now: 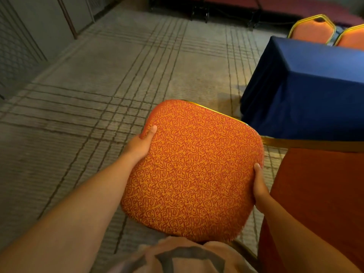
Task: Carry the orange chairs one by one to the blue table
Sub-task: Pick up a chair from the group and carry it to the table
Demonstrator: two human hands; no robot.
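An orange chair (193, 170) with a swirl-patterned seat and a gold frame is right in front of me, seen from above. My left hand (140, 143) grips the seat's left edge, thumb on top. On the opposite edge my right hand (260, 186) holds the seat, thumb over the rim. The blue table (307, 89), draped in a dark blue cloth, stands to the right and just beyond the chair. Whether the chair's legs touch the floor is hidden under the seat.
Two more orange chairs (313, 29) (352, 37) stand behind the table at the far right. An orange backrest with a gold rail (319, 184) sits close at my right. Striped grey carpet (98, 91) stretches left and ahead; a wall panel (29, 36) lines the left.
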